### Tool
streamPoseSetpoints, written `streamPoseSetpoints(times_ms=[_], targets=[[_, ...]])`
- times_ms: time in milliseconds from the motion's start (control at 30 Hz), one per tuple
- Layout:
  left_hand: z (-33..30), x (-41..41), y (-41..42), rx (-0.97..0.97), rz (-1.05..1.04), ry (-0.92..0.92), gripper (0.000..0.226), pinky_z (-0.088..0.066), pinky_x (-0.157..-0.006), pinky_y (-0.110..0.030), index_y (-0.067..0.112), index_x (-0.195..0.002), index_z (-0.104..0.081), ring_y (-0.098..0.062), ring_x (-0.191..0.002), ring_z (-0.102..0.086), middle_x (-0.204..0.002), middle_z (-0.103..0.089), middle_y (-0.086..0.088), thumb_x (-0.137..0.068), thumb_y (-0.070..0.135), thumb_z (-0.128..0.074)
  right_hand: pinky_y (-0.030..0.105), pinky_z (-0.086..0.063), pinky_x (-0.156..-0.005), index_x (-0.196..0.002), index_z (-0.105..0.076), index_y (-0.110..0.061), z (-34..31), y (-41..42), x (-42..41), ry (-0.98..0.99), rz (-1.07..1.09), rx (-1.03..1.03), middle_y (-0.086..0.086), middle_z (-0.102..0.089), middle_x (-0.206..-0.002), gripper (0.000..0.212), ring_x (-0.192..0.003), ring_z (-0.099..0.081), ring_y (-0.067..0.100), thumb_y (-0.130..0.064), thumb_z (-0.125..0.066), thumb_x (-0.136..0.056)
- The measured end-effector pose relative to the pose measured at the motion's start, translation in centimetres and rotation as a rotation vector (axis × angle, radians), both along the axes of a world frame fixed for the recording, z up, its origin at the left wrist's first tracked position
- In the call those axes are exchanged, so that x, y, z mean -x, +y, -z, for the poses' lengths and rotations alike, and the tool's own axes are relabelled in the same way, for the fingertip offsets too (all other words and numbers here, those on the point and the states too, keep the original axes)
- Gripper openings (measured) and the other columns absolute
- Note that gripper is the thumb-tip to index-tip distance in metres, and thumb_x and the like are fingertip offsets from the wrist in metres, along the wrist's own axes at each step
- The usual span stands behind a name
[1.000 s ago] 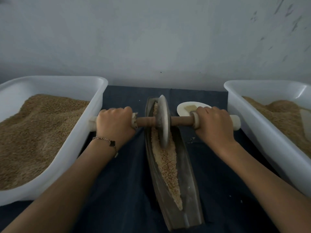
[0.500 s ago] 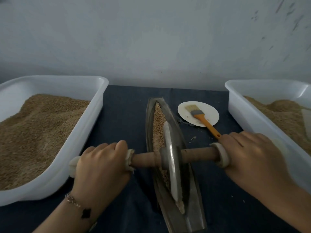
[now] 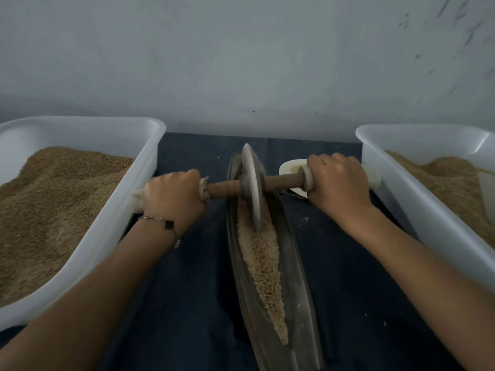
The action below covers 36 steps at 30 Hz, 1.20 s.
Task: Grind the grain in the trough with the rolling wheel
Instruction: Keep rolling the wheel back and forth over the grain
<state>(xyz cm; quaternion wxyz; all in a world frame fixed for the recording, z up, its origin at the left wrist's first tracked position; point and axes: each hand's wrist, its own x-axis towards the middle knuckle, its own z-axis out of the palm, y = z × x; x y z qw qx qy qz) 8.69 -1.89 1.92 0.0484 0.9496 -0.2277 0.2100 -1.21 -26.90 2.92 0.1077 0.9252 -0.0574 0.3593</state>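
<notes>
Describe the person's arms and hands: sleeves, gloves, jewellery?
Both forearms are bare as far as the frame shows, no sleeves in view. The hands are bare too: left hand, right hand, no gloves. The left wrist wears a thin chain bracelet with a small dark clover-shaped charm. Nothing shows on the right wrist.

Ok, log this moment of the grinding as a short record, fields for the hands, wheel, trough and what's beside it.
left hand: grips the axle's left handle
right hand: grips the right handle
rolling wheel: upright in the trough's far half
trough: metal, boat-shaped, on dark blue cloth
grain: strip along the trough's channel
left tub: white, holds brown grain
right tub: white, holds brown grain
plate: mostly hidden behind right hand
</notes>
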Motion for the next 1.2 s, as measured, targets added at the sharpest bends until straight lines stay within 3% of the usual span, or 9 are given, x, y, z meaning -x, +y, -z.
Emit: streamPoseSetpoints(times_ms=[233, 333, 500, 733, 833, 933, 1067, 1200], targets=[[0.4, 2.8, 1.5, -0.032, 0.049, -0.047, 0.036, -0.022, -0.048, -0.025, 0.028, -0.064, -0.027, -0.008, -0.049, -0.034, -0.057, -0.036, 0.012, -0.081, 0.031, -0.059, 0.033, -0.038, -0.057, -0.074, -0.061, -0.007, 1.0, 1.1, 3.2, -0.001, -0.008, -0.056, 0.009, -0.061, -0.065, 0.025, -0.059, -0.056, 0.029, -0.005, -0.081, -0.060], [-0.3, 5.9, 2.6, -0.041, 0.164, -0.078, 0.041, -0.018, -0.045, -0.021, 0.022, -0.062, -0.035, -0.011, -0.044, -0.035, -0.052, -0.039, 0.010, -0.066, 0.023, -0.075, 0.031, -0.032, -0.055, -0.073, -0.059, -0.009, 1.3, 1.8, 6.3, 0.022, -0.037, -0.091, 0.007, -0.057, -0.063, 0.027, -0.056, -0.052, 0.027, -0.002, -0.080, -0.058], [-1.1, 11.0, 4.9, -0.021, 0.276, -0.046, 0.042, -0.031, -0.042, -0.024, 0.020, -0.057, -0.044, -0.017, -0.037, -0.042, -0.046, -0.044, 0.006, -0.043, 0.018, -0.084, 0.029, -0.028, -0.058, -0.071, -0.059, -0.014, 0.5, 3.0, 11.5, 0.050, -0.095, -0.101, 0.001, -0.054, -0.062, 0.025, -0.056, -0.048, 0.021, -0.003, -0.079, -0.059], [-0.3, 11.4, 5.7, 0.044, 0.298, 0.067, 0.059, -0.010, -0.047, -0.015, 0.026, -0.052, -0.038, -0.014, -0.034, -0.044, -0.042, -0.037, 0.007, -0.024, 0.022, -0.089, 0.027, -0.032, -0.056, -0.070, -0.062, -0.020, -0.8, 3.4, 12.7, 0.128, -0.104, -0.028, -0.005, -0.054, -0.064, 0.045, -0.055, -0.053, 0.020, -0.006, -0.087, -0.035], [-0.2, 9.6, 4.8, 0.054, 0.255, 0.175, 0.062, -0.017, -0.045, -0.017, 0.032, -0.057, -0.026, -0.006, -0.041, -0.041, -0.047, -0.027, 0.009, -0.043, 0.030, -0.086, 0.026, -0.031, -0.052, -0.067, -0.059, -0.023, -0.4, 2.7, 10.7, 0.157, -0.117, -0.039, -0.007, -0.052, -0.062, 0.047, -0.053, -0.051, 0.018, -0.012, -0.088, -0.032], [0.2, 6.9, 3.7, -0.002, 0.118, 0.095, 0.032, -0.025, -0.054, -0.021, 0.032, -0.067, -0.026, -0.004, -0.064, -0.040, -0.067, -0.040, 0.010, -0.083, 0.044, -0.051, 0.027, -0.031, -0.050, -0.066, -0.058, -0.021, 0.0, 2.1, 7.6, 0.114, -0.097, -0.044, -0.006, -0.053, -0.060, 0.047, -0.052, -0.051, 0.019, -0.012, -0.088, -0.030], [-0.5, 3.4, 1.8, -0.026, 0.043, 0.085, 0.023, -0.029, -0.057, -0.023, 0.032, -0.071, -0.029, -0.004, -0.072, -0.049, -0.072, -0.045, 0.011, -0.086, 0.043, -0.043, 0.031, -0.041, -0.050, -0.072, -0.066, -0.018, -0.1, 1.3, 3.2, 0.077, -0.040, -0.095, -0.005, -0.060, -0.063, 0.041, -0.056, -0.056, 0.019, -0.009, -0.085, -0.037], [-1.0, 1.4, 0.6, -0.054, 0.017, 0.053, 0.019, -0.030, -0.058, -0.022, 0.033, -0.075, -0.035, -0.002, -0.069, -0.045, -0.074, -0.048, 0.015, -0.087, 0.042, -0.046, 0.031, -0.041, -0.051, -0.065, -0.060, -0.017, -0.4, 0.8, 1.1, 0.095, -0.002, -0.156, -0.003, -0.058, -0.059, 0.036, -0.054, -0.055, 0.020, -0.004, -0.083, -0.040]])
